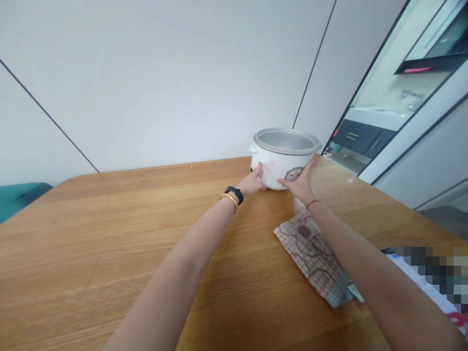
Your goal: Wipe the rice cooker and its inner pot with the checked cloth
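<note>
– Rice cooker (283, 163), where?
– On the far part of the wooden table (109, 234), right of middle, close before the pale wall (164, 83). Upright, white, open on top, with a metal inner pot (287, 141) showing inside.
– Held how?
– Between 2 hands. Left hand (253, 183) laid on the near left side of the body, fingers stretched out and flat against it, thumb up. Right hand (300, 184) laid on the near right side, fingers likewise spread on the wall, thumb just beside the grey control panel (293, 174). Curled round nothing, only pressed on from either side.
– Lifted or standing?
– Cannot tell for sure. Seemingly touching the tabletop with its base.
– On the wrists?
– A black watch band (236, 193) and a gold bangle (229, 200) on the left, a thin red string (313, 202) on the right.
– Anything else about?
– A patterned cloth (314, 253), lying flat under the right forearm, nearer than the cooker and apart from it. Further right and nearer, at the table's edge, a white printed sheet (409, 273), blurred out and unreadable. Far left, beyond the table's corner, a teal seat (20, 195). Far right, past a dark door frame, a counter (380, 117) with a tap (411, 100).
</note>
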`<state>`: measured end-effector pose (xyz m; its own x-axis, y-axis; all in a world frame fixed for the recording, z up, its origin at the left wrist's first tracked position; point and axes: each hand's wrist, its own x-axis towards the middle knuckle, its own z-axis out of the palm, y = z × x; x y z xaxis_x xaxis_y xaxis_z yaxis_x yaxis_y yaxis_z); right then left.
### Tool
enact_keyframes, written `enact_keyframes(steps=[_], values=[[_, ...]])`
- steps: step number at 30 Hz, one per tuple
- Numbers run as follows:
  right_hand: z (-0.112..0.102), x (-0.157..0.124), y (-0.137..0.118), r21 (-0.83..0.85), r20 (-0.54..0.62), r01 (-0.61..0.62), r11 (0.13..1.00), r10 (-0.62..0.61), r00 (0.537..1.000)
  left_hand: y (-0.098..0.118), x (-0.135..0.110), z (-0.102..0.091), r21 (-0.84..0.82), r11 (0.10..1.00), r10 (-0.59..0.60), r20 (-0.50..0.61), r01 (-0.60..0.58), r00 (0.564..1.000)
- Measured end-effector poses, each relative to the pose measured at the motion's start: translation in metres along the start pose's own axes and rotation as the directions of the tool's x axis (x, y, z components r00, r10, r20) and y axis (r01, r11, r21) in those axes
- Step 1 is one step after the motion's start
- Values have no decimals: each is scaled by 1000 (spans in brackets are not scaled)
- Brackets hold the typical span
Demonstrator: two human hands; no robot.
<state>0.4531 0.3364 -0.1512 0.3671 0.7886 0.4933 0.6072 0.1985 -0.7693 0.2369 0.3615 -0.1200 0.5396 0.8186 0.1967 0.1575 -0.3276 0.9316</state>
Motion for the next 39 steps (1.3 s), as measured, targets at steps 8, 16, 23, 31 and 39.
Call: enact_keyframes(steps=[8, 16, 23, 31, 39], values=[[-2, 4, -4, -13, 47, -3, 1000, 3, 999, 20, -102, -10, 200, 980, -28, 55, 17, 998], [-44, -88, -45, -518, 211, 243, 820, -153, 965, 43, -303, -83, 562, 807, -192, -42, 182, 981], [-96, -164, -40, -706, 413, 331, 626, -16, 910, 47, -402, -121, 635, 680, -243, -277, 367, 930], [-69, -144, -20, -795, 308, 89, 600, 272, 912, 25, -428, -119, 640, 679, -205, -306, 360, 930], [-21, -83, -28, -783, 115, -216, 584, 477, 871, 28, -429, -119, 626, 686, -182, -345, 370, 921]])
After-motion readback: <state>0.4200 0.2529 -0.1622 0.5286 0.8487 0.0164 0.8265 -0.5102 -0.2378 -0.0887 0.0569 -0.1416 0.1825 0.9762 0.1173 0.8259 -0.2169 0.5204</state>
